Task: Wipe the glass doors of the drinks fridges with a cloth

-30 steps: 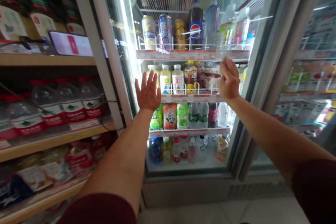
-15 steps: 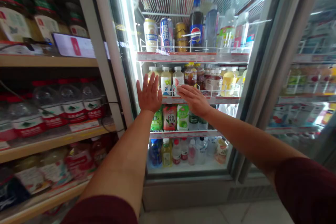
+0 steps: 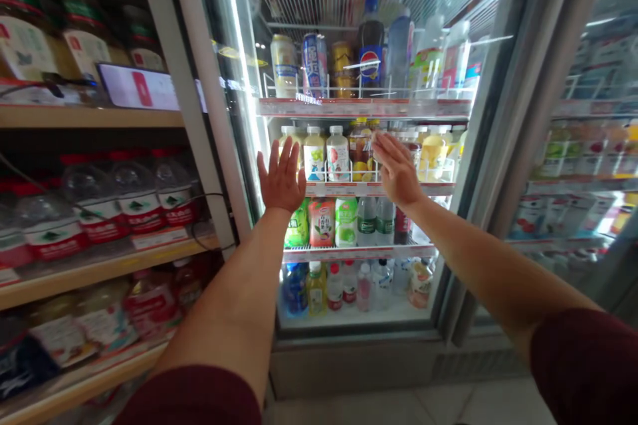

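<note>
My left hand (image 3: 283, 179) is raised with its fingers spread, in front of the left side of a lit drinks fridge (image 3: 349, 107). It holds nothing; whether the palm touches the glass, I cannot tell. Behind it stand a white-capped bottle (image 3: 314, 154) and a second white-capped bottle (image 3: 337, 154). My right hand (image 3: 399, 166) is also empty, fingers stretched out and close together, farther right along the same shelf. It covers part of the dark tea bottles (image 3: 359, 146), and a bottle of yellow drink (image 3: 433, 154) shows just right of it.
Wooden shelves (image 3: 90, 118) on the left carry several bottles, including red-capped water bottles (image 3: 132, 192), and a bright screen strip (image 3: 139, 86). A thin cable hangs there. Another glass-fronted fridge (image 3: 588, 179) stands on the right. Pale floor tiles (image 3: 428, 405) lie below.
My right hand has moved right and slightly up, away from my left hand, uncovering bottles on the middle and lower shelves. The left hand has hardly moved.
</note>
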A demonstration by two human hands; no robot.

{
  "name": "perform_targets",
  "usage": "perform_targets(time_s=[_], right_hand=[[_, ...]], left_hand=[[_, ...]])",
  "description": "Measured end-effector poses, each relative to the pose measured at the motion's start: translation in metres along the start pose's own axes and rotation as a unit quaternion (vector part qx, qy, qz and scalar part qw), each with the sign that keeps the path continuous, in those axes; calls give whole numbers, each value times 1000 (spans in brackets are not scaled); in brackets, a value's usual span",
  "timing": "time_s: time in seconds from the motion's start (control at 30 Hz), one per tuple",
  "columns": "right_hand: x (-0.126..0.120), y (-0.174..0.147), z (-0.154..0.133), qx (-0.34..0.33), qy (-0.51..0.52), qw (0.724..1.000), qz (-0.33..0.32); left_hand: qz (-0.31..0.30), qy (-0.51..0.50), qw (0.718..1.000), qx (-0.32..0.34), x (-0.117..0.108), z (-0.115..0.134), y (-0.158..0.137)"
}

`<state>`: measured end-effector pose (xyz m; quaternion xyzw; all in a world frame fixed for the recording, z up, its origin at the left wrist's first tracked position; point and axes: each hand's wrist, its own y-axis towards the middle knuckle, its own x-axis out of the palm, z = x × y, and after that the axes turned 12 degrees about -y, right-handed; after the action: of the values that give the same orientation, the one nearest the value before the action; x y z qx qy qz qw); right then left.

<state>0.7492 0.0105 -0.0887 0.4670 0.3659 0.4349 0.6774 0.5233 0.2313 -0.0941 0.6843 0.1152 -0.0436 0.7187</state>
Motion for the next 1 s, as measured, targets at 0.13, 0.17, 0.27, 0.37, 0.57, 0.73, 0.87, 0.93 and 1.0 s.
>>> perform_targets(time_s=[0.13,0.17,0.27,0.37,0.57,0.73,0.87,0.93,1.0], right_hand=[[-23,-63,11,-120,-1,988,-97],[-30,-70,17,-162,8,979,-128],[-45,-64,47,-178,11,974,-141],[-51,-48,75,-55,-26,997,-54],[-49,-96,53,-44,-49,998,-16],[-34,-71,32,-83,-20,994,-75],[-16,-41,18,25,-33,999,-1],[-8,-46,0,14,-31,999,-1],[-1,-53,-21,-50,-15,998,-43]], left_hand=[[3,17,1000,15,0,-2,0],[2,22,1000,18,0,-3,0],[-1,26,1000,17,0,-3,0],[-1,21,1000,7,0,-3,0],[16,29,999,28,1,-4,-1],[25,19,999,25,2,-4,-1],[19,5,999,25,1,-4,-1],[18,2,999,27,2,-4,-1],[18,-1,999,27,2,-4,-1]])
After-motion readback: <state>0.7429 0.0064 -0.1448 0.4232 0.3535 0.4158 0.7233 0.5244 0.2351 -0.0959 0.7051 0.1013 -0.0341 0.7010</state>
